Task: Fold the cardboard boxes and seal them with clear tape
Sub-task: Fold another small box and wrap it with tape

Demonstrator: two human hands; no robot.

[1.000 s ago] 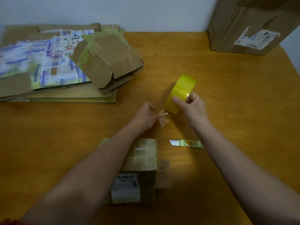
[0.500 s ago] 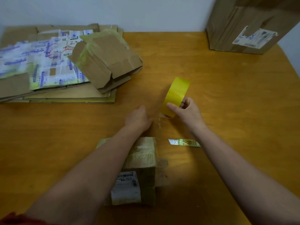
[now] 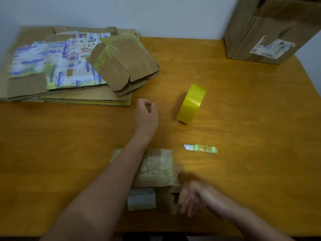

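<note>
Right hand (image 3: 191,197) is coming off the tape roll (image 3: 191,104), now standing on edge mid-table, and is reaching, fingers loose and blurred, to the small box (image 3: 156,169) at the table's (image 3: 243,119) front edge. Left hand (image 3: 146,112) is hovering, fingers curling; any grasp we cannot tell. We are judging this box part-taped; flattened boxes (image 3: 26,84), back left corner, are waiting.

Dim, warm light; wide-angle bending at the edges; the right hand (image 3: 189,197) smears, perhaps motion blur.
</note>
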